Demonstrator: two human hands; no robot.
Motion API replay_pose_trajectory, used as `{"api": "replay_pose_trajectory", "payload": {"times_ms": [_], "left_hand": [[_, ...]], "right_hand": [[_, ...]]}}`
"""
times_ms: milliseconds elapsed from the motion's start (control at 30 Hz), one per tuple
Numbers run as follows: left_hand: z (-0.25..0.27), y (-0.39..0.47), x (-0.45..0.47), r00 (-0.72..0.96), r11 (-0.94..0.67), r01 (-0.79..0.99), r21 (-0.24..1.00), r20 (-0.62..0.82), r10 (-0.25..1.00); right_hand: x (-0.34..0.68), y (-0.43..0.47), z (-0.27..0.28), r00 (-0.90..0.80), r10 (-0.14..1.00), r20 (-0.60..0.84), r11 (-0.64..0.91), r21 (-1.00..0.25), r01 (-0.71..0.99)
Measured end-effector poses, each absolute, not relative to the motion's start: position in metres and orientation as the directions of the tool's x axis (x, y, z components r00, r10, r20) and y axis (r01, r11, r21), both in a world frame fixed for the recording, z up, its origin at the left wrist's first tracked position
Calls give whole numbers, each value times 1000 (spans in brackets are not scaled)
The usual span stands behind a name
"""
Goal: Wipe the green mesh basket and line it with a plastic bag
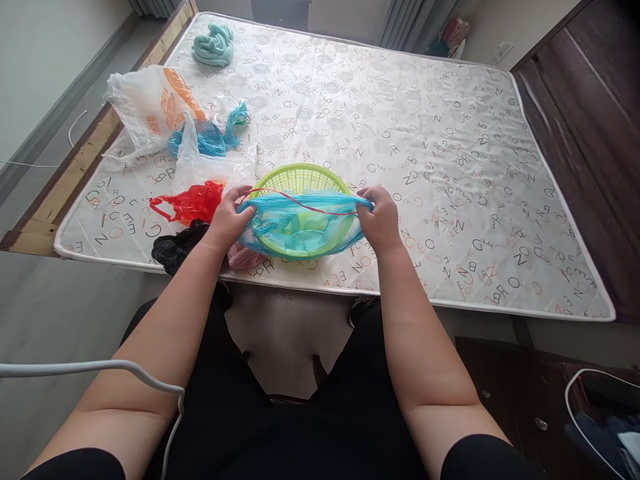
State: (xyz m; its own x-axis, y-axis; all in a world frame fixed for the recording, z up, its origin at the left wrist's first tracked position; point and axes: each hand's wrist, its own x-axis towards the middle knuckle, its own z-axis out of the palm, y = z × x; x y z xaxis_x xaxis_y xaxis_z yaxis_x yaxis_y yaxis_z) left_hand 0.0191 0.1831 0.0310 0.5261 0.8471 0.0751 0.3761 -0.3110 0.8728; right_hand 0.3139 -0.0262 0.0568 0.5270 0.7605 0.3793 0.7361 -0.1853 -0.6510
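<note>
- plastic bag [330, 200]: see-through turquoise blue
- string [326, 212] across it: pinkish red
- basket [300, 167] by the mattress's near edge: lime green, with a fine lattice
- mattress [450, 167]: white, scattered with letters in black, grey and orange
- bundled cloth [213, 45] at the mattress's far left corner: plain mint green
- printed bag [135, 100] along the left edge: milky white, orange markings
- crumpled bag [205, 140] beside it: deeper blue
- small bag [193, 200] toward the near left corner: bright red
- dark bundle [177, 247] on the near edge: black
- folded cloth [244, 257] on that edge: dusty pink
</note>
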Motion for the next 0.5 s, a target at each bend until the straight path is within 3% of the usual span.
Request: {"api": "replay_pose_trajectory", "payload": {"times_ms": [133,300,400,500], "left_hand": [[34,181,21,561,-438,373,818,178,809],[39,176,23,609,-497,368,786,200,767],[48,169,23,653,-513,347,785,191,733],[56,161,24,723,-536,314,783,168,670]], "right_hand": [[307,-27,62,418,843,339,-203,-519,830],[291,-25,64,328,928,174,-261,-325,909],[291,-22,61,393,901,184,-323,-322,890],[299,-21,58,465,855,230,-344,-421,839]]}}
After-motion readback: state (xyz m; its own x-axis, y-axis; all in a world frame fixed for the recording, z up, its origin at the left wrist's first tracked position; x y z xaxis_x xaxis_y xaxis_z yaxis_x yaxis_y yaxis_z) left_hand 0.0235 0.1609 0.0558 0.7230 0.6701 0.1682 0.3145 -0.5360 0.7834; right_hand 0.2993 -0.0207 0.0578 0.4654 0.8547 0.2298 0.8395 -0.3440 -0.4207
